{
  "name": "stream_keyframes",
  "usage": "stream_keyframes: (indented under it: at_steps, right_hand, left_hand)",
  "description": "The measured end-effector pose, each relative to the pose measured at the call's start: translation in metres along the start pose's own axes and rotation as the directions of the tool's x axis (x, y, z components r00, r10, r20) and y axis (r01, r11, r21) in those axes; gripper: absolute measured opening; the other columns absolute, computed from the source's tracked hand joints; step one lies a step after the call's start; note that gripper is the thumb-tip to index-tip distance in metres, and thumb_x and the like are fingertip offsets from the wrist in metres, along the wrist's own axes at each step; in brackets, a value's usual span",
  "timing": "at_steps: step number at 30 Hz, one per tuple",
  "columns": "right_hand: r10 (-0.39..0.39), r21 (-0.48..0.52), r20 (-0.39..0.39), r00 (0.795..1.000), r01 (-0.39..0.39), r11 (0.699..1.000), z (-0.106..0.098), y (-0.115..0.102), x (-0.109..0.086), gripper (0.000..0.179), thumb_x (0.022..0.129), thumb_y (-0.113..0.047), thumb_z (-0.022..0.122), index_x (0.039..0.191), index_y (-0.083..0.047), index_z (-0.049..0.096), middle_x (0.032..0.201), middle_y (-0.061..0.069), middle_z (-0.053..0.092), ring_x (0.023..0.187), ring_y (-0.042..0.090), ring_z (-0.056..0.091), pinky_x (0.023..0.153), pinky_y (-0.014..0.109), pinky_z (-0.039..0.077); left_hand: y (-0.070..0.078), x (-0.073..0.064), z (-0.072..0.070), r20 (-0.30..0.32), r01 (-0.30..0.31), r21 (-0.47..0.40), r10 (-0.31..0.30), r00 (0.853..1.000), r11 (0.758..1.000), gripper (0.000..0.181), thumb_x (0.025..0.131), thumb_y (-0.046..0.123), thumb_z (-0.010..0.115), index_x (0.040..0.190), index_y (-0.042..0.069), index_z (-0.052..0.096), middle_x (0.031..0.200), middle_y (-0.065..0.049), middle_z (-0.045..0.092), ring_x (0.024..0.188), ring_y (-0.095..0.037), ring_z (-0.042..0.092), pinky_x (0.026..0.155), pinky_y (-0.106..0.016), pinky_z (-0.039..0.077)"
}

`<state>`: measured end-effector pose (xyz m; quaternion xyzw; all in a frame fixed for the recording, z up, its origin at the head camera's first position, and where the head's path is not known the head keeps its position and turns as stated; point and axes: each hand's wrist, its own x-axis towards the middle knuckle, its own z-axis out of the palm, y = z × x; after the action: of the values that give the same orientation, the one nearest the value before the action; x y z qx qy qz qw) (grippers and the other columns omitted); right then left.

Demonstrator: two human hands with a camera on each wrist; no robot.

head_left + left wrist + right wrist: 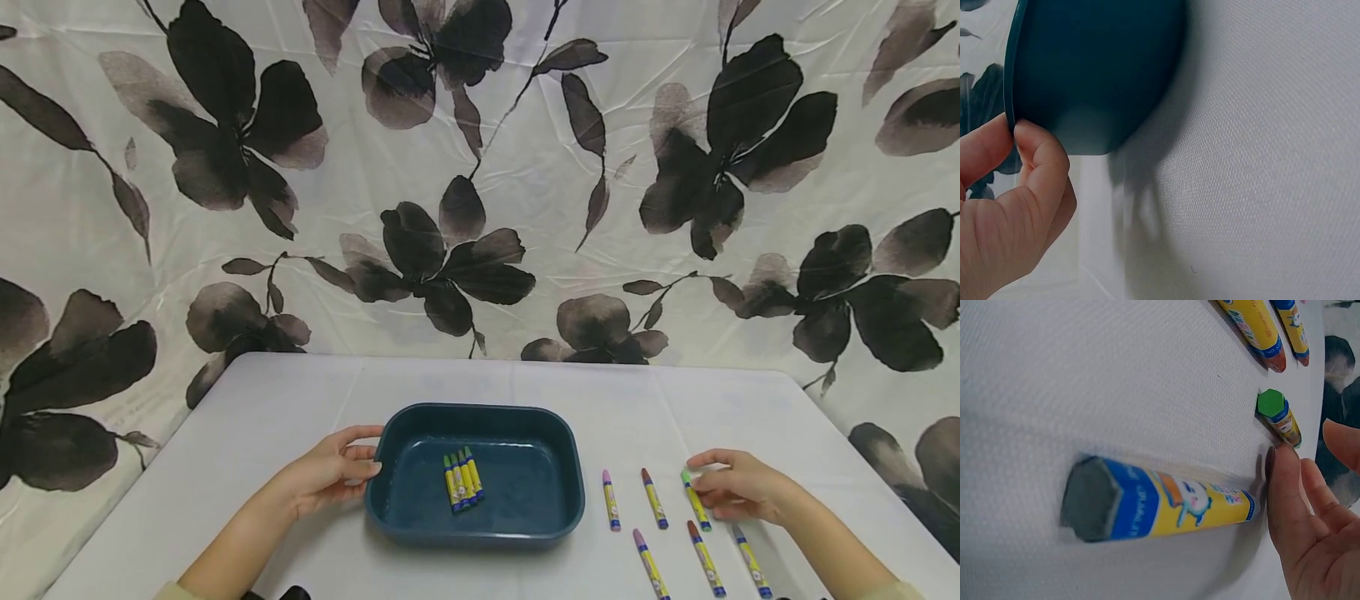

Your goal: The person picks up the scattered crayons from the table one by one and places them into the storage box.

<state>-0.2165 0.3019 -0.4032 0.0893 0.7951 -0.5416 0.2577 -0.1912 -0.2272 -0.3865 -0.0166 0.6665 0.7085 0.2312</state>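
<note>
My left hand grips the left rim of a dark teal dish, thumb and fingers pinching its edge. Inside the dish, several green crayons with yellow wrappers lie side by side. Over on the right, my right hand reaches down to a light green crayon lying on the table, its fingertips right at the tip end. The right wrist view shows a gap between thumb and forefinger, with the light green crayon partly behind the thumb.
Around the right hand lie a pink crayon, a brown one, a purple one, a reddish-brown one and a grey one. A white cloth covers the table; a floral curtain hangs behind it.
</note>
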Motion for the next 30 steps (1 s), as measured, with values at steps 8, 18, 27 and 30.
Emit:
stream_keyframes:
  at_steps: [8, 18, 27, 30]
  right_hand:
    - [-0.005, -0.170, -0.159, 0.987, -0.022, 0.985, 0.015, -0.002, 0.002, 0.045, 0.076, -0.005, 0.072, 0.115, 0.004, 0.051, 0.074, 0.006, 0.057, 0.057, 0.014, 0.054, 0.053, 0.025, 0.048]
    - [-0.089, -0.314, -0.244, 0.966, 0.008, 0.949, 0.027, -0.003, 0.004, 0.039, 0.072, 0.001, 0.070, 0.108, 0.002, 0.054, 0.072, 0.010, 0.053, 0.053, 0.017, 0.052, 0.049, 0.026, 0.046]
    - [-0.046, -0.200, -0.191, 0.980, 0.007, 0.980, 0.020, -0.007, 0.007, 0.046, 0.074, 0.002, 0.066, 0.117, 0.006, 0.051, 0.078, 0.009, 0.051, 0.059, 0.017, 0.051, 0.054, 0.028, 0.048]
    - [-0.045, -0.156, -0.175, 0.984, 0.017, 0.988, 0.019, -0.010, 0.007, 0.048, 0.075, 0.002, 0.064, 0.121, 0.006, 0.049, 0.079, 0.008, 0.050, 0.062, 0.017, 0.051, 0.055, 0.026, 0.048]
  left_hand:
    - [0.000, -0.001, 0.001, -0.011, 0.001, 0.009, -0.001, 1.000, 1.000, 0.068, 0.086, -0.005, 0.059, 0.142, -0.003, 0.021, 0.097, -0.009, 0.048, 0.078, -0.014, 0.053, 0.067, -0.024, 0.048]
    - [-0.002, 0.000, 0.000, -0.004, -0.002, 0.003, 0.002, 1.000, 1.000, 0.069, 0.086, -0.006, 0.058, 0.143, -0.003, 0.020, 0.097, -0.008, 0.048, 0.078, -0.014, 0.053, 0.066, -0.023, 0.048]
    - [0.000, 0.000, 0.000, -0.023, 0.012, 0.002, -0.012, 1.000, 1.000, 0.069, 0.086, -0.005, 0.059, 0.143, -0.003, 0.021, 0.097, -0.008, 0.049, 0.077, -0.013, 0.053, 0.066, -0.023, 0.048]
    - [0.000, 0.000, -0.001, -0.016, 0.007, 0.000, -0.007, 1.000, 1.000, 0.068, 0.086, -0.005, 0.059, 0.143, -0.003, 0.021, 0.098, -0.009, 0.049, 0.079, -0.014, 0.054, 0.067, -0.023, 0.048]
